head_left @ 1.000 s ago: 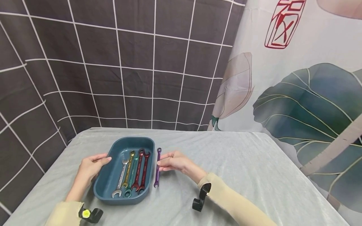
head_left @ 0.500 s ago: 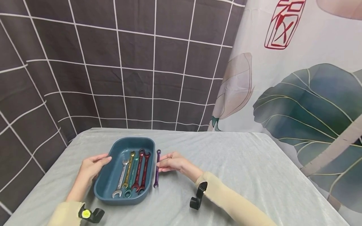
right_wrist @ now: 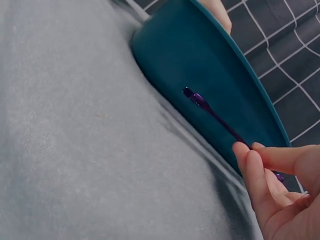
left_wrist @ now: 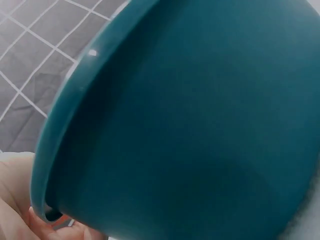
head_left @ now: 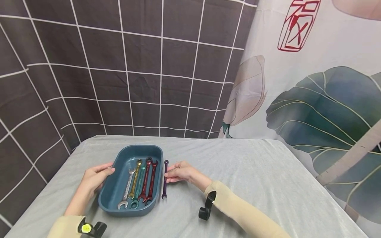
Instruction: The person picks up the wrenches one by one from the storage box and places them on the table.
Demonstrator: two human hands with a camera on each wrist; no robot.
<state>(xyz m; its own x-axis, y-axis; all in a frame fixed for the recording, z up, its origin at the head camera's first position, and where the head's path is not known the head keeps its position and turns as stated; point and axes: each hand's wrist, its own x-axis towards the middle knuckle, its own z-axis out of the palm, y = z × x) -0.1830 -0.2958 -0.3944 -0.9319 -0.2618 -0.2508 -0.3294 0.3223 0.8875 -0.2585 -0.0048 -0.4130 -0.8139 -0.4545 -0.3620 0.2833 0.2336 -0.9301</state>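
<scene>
Table (head_left: 253, 185) bore blue tray (head_left: 131, 212). Left hand (head_left: 94, 177) gripped tray's left rim between thumb and fingers. Right hand (head_left: 183, 172), nearly closed, pinched purple wrench (head_left: 165, 187) just outside tray's right side. Inside lay five wrenches (head_left: 145, 181).

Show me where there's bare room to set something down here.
Widest: gray tablecloth right of the right hand, beyond its sleeve. Smaller: between the blue tray and the right wrist camera. Crowded: inside the tray, with five wrenches, and along its right side, where the right hand pinches a purple combination wrench.
</scene>
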